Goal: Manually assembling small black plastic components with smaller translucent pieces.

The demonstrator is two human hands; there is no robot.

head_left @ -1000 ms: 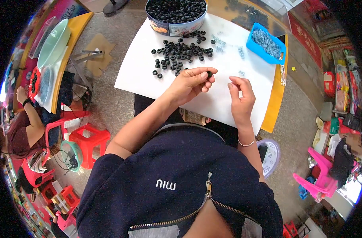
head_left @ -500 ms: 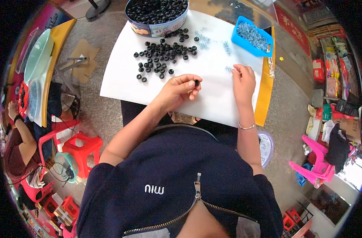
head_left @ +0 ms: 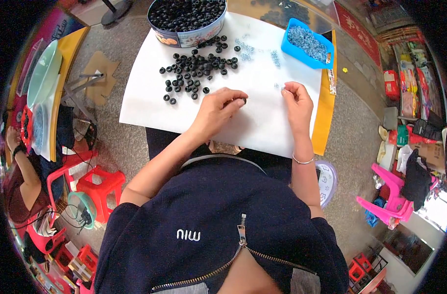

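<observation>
Pinched between thumb and forefinger of my left hand (head_left: 217,110) is a small black ring-shaped piece (head_left: 244,100), partly hidden by the fingers. To the right, my right hand (head_left: 299,105) is closed in a pinch just above the white sheet; what its fingertips hold, if anything, is too small to make out. Beside them lies a tiny see-through bluish piece (head_left: 276,85). Farther off are more see-through bluish pieces (head_left: 275,58) in small clusters. Many loose black ring-shaped pieces (head_left: 199,66) are scattered beyond my left hand.
A tub (head_left: 188,35) full of black pieces stands at the far edge. At the far right is a blue tray (head_left: 288,48) of bluish pieces. Another person's arm (head_left: 29,169) shows by a table at the left, near red stools (head_left: 102,183). A pink chair (head_left: 387,196) is at right.
My right fingers have drawn together into a pinch, and fewer bluish pieces lie beside them. My left hand has turned, with its fingers now covering more of the black piece.
</observation>
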